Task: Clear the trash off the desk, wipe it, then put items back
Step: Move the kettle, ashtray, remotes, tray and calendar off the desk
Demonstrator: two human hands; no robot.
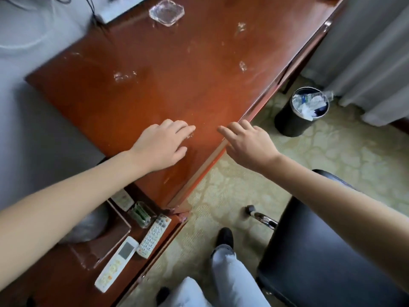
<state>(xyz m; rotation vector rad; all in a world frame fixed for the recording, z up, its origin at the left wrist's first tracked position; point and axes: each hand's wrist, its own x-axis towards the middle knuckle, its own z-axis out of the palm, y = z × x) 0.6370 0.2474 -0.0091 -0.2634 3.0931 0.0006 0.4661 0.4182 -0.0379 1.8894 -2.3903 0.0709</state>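
The red-brown wooden desk (155,89) runs diagonally through the view, with small clear scraps of trash (124,76) scattered on it, one scrap (243,65) near the right edge. My left hand (161,145) rests flat on the desk with its fingertips on a tiny scrap (190,135). My right hand (247,142) hovers at the desk's front edge, fingers extended and empty. A glass ashtray (166,12) sits at the far end. A black trash bin (298,111) full of wrappers stands on the floor to the right.
A lower side table at bottom left carries two white remotes (155,234) (116,263), a clear holder with green packets (140,214) and a brown box (104,242). A black office chair (321,251) stands at right. Grey curtains hang behind the bin.
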